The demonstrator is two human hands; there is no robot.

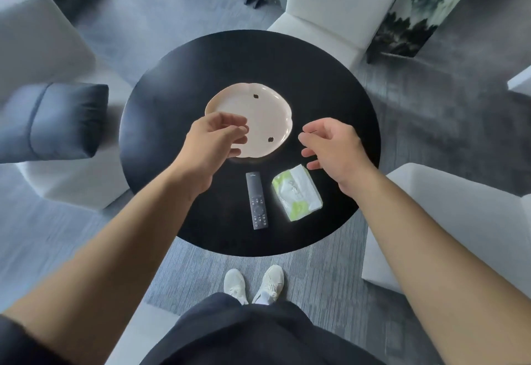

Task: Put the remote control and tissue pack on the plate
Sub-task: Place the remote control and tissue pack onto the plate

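Hovering Empty Over the Worktop

Holding nothing, left hand [214, 142] and right hand [333, 146] spreading loose fingers [309, 152]. Lying near the pink plate [258, 112]: remote control [256, 200], tissue pack [297, 194]. Risking a slippery pack squirming free, or nudging the plate.

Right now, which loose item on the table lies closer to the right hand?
The tissue pack: it lies just below the right hand, while the remote sits further left.

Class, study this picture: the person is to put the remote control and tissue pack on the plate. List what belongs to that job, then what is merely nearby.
Belongs to the job:
remote control
tissue pack
plate
left hand
right hand

Merely nearby:
round black table
dark cushion
white armchairs
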